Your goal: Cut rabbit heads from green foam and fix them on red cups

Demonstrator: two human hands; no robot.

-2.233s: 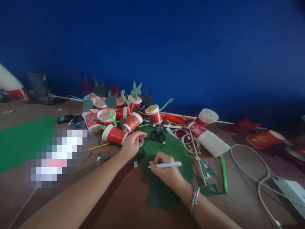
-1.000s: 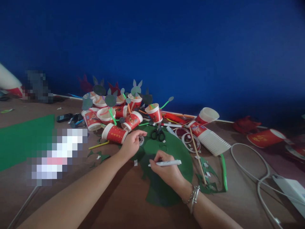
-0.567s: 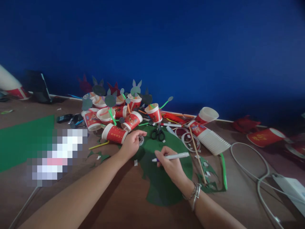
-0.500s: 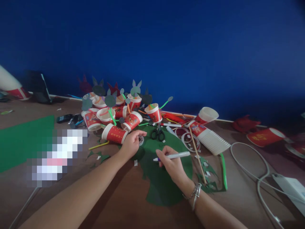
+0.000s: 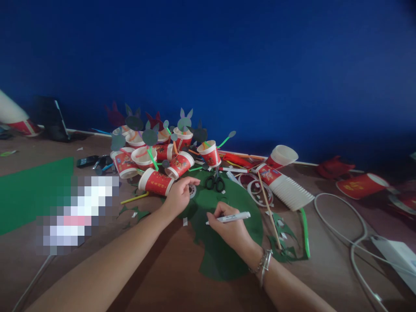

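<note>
1. The right hand (image 5: 231, 229) has its fingers pinching the white plastic marker (image 5: 234, 217), over the flat green paper sheet (image 5: 224, 262).
2. The left hand (image 5: 177, 199) has loose, open fingers near the round tape roll (image 5: 193, 191).
3. Black metal scissors (image 5: 215, 183) lie beyond the fingers.

Brown table (image 5: 175, 281) on my feed
I see green paper (image 5: 224, 262), a yellow straw (image 5: 134, 199) and a white cable (image 5: 352, 256) on it.

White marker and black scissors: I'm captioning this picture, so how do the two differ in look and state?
The white marker is one slim, pale barrel; the black scissors have two dark finger loops. The marker is held in the right hand; the scissors lie unheld. Both are over the green paper.
</note>
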